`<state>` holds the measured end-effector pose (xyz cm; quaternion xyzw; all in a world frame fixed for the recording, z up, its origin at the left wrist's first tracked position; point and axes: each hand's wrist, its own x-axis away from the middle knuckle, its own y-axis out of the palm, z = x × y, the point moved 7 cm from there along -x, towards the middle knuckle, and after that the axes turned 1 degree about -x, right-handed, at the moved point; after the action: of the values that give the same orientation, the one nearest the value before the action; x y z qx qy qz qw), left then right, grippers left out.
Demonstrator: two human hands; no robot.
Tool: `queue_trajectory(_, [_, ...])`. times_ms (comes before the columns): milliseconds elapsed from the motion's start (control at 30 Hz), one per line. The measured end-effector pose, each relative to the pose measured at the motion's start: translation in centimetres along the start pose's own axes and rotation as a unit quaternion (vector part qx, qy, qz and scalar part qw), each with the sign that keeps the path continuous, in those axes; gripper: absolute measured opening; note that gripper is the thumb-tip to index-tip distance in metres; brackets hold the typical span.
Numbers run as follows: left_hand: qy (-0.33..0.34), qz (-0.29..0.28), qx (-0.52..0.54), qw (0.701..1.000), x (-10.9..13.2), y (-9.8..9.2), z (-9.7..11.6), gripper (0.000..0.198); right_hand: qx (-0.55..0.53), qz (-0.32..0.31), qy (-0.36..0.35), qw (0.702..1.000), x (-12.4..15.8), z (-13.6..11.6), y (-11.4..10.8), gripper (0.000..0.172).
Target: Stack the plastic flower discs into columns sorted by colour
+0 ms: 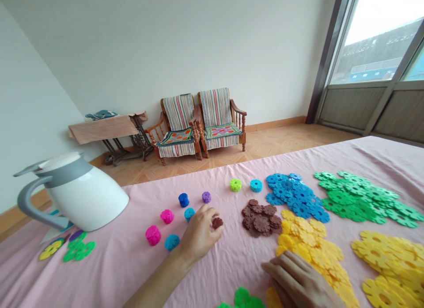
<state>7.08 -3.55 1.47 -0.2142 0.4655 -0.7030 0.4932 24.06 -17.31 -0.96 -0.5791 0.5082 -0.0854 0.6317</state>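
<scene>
Between the thumb and fingers of my left hand (202, 230) is a small brown flower-shaped disc piece (217, 222), held low over the pink cloth. My right hand (296, 279) lies at the lower edge of the yellow disc pile (318, 244), fingers together; what is under them is hidden. Between the hands and farther back sits a pile of brown discs (260, 218). Around my left hand stand small disc stacks: pink (153, 235), another pink (167, 216), light blue (172, 242), dark blue (183, 200) and purple (206, 197).
A white and grey jug (89, 197) stands at the left. Blue discs (294, 195), green discs (364, 196) and more yellow discs (391, 264) cover the right side. Lime (235, 185) and cyan (256, 185) stacks stand near the far edge. Loose green discs (243, 298) lie at the front.
</scene>
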Motion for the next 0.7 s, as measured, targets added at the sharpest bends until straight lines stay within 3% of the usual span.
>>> queue_trajectory(133, [0.041, -0.010, 0.042, 0.998, 0.3, 0.4, 2.0, 0.024, -0.035, 0.000, 0.019, 0.999, -0.2, 0.0, -0.3, 0.026])
queue_trajectory(367, [0.135, -0.056, 0.050, 0.988, -0.4, 3.5, 6.2, 0.043, -0.070, -0.028, 0.053, 0.996, -0.3, -0.1, -0.4, 0.027])
queue_trajectory(533, [0.163, -0.071, 0.010, 0.984, -1.4, 4.8, 6.8, 0.033, -0.082, -0.043, 0.056, 0.994, -0.3, -0.1, -0.4, 0.025])
queue_trajectory(700, [0.149, -0.050, 0.000, 0.988, -1.2, 4.5, 6.8, 0.026, -0.074, -0.038, 0.050, 0.995, -0.4, 0.0, -0.4, 0.026])
